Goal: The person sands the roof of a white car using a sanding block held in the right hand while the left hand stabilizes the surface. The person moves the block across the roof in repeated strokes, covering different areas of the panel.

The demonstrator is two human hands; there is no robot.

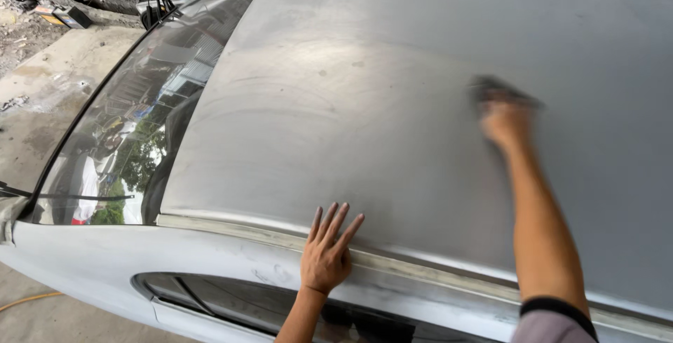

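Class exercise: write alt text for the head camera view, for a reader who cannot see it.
A person's right hand, motion-blurred, presses a dark pad on a dull grey car roof. The left hand rests flat at the roof's edge, beside the windscreen.

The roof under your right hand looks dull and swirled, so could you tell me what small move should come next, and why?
Probably another short stroke of the dark pad toward the roof's near edge. The right hand presses it flat on the panel, blurred mid-rub, and faint swirl marks show in the grey between it and the left hand, which lies flat by the edge trim as a brace.
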